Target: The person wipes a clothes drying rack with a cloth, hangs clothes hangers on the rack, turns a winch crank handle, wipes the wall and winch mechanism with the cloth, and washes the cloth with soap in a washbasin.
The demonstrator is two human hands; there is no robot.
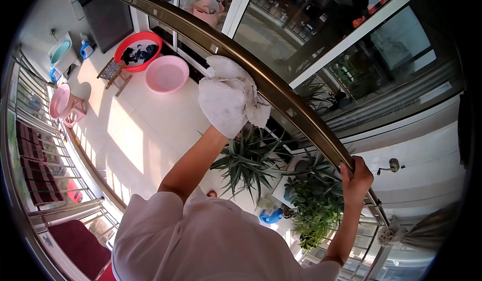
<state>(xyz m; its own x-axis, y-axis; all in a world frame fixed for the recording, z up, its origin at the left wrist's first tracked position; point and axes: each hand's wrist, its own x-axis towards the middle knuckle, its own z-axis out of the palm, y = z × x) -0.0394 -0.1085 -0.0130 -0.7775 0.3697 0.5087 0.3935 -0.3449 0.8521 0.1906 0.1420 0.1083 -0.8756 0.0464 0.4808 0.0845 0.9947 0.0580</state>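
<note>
A long bronze-coloured metal rail [267, 74] runs diagonally across the view, close in front of me. A whitish cloth [223, 92] covers my left hand [224, 129] and lies against the rail's near side. Its fingers are hidden under the cloth, which appears gripped and bunched at the rail. Further along the rail, toward the lower right, my right hand [357, 181] wraps round the bar, with the thumb on the near side.
Below stand spiky potted plants [248, 153], a leafy plant [314, 208] and a blue container [271, 215]. On the tiled floor are a red basin [120, 64] with dark laundry, a pink basin [167, 75] and a folding stool [111, 73]. A crank handle [391, 166] projects from the wall.
</note>
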